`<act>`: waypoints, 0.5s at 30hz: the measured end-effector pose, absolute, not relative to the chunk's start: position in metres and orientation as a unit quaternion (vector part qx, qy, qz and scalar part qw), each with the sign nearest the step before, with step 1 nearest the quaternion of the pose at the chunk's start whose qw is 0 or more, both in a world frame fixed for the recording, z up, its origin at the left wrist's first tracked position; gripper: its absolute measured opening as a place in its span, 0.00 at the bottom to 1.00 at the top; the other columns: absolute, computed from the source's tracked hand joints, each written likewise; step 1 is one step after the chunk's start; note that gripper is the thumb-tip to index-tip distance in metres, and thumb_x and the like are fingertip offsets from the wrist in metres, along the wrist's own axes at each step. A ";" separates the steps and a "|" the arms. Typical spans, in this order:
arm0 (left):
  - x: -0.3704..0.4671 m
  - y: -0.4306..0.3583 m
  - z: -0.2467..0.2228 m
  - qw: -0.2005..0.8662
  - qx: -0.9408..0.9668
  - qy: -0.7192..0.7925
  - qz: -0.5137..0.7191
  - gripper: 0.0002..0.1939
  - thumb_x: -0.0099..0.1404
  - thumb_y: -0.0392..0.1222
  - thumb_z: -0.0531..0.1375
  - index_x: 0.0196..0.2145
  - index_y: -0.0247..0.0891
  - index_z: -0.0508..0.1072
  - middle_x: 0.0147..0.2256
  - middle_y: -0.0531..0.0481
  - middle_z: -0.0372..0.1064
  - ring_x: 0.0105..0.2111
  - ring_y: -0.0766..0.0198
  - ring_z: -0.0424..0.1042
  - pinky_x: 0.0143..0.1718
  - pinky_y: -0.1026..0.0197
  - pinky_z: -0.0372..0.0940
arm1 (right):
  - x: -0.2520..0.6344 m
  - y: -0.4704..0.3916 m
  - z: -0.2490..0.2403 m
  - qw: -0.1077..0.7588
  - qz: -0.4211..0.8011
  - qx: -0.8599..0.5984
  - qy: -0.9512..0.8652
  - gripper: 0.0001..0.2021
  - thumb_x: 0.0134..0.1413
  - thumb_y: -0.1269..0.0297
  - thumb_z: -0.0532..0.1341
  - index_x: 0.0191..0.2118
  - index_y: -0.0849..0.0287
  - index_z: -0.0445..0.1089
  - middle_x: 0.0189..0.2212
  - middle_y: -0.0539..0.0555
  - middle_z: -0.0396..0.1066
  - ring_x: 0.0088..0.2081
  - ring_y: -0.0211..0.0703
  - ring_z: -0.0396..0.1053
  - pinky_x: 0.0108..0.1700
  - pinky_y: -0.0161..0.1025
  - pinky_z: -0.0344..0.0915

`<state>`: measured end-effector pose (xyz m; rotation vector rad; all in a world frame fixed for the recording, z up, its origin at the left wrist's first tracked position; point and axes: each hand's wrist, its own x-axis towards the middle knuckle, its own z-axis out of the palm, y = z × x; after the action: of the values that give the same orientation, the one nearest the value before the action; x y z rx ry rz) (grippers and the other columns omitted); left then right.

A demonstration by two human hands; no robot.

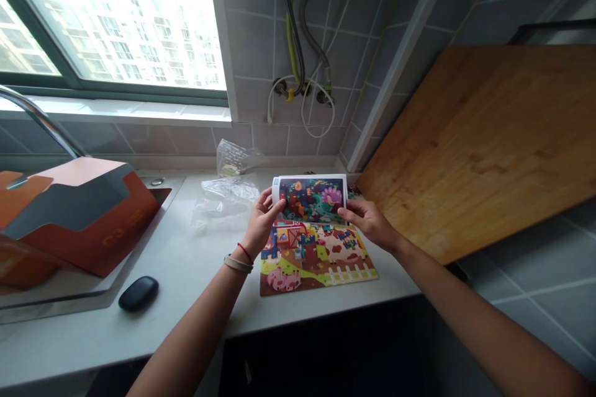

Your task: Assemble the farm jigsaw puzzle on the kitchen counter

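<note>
A white-bordered picture sheet (313, 198) with a dark, colourful animal scene is raised between my hands. My left hand (265, 217) pinches its left edge, thumb on the front. On the right edge, my right hand (365, 217) grips it with the fingers behind. Below the sheet, a farm puzzle board (321, 260) with a cow, a pig and a white fence lies flat on the counter; its top part is hidden by the sheet.
Clear plastic packaging (226, 198) lies left of the sheet. A black mouse (138, 293) rests on the white counter (186, 298). An orange and grey box (93, 217) stands over the sink at left. A wooden board (488, 142) leans at right, near my right arm.
</note>
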<state>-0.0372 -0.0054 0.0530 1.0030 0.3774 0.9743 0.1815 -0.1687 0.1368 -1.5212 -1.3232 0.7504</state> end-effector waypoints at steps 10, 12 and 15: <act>-0.032 -0.015 0.049 0.690 0.552 0.265 0.387 0.30 0.50 0.59 0.77 0.42 0.37 0.76 0.37 0.45 0.81 0.34 0.54 0.81 0.33 0.58 0.76 | 0.203 -0.178 0.083 0.576 0.204 -0.635 -0.472 0.46 0.59 0.52 0.69 0.76 0.51 0.46 0.45 0.57 0.81 0.43 0.47 0.79 0.49 0.48 0.77; -0.031 -0.008 0.056 0.676 0.560 0.273 0.394 0.27 0.51 0.61 0.76 0.36 0.37 0.77 0.37 0.45 0.81 0.33 0.54 0.81 0.31 0.58 0.75 | 0.216 -0.186 0.070 0.566 0.134 -0.663 -0.470 0.39 0.60 0.51 0.67 0.72 0.53 0.55 0.49 0.59 0.79 0.47 0.50 0.78 0.50 0.48 0.77; -0.021 0.023 0.075 0.650 0.564 0.283 0.424 0.27 0.53 0.61 0.74 0.40 0.37 0.78 0.37 0.45 0.81 0.34 0.55 0.80 0.32 0.59 0.74 | 0.235 -0.200 0.048 0.558 0.064 -0.687 -0.461 0.26 0.62 0.49 0.64 0.62 0.54 0.70 0.49 0.60 0.79 0.49 0.52 0.77 0.49 0.48 0.77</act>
<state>-0.0212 0.0230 0.0746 1.2801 0.6433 0.9622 0.2346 -0.2001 0.0477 -1.6210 -1.0884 0.1500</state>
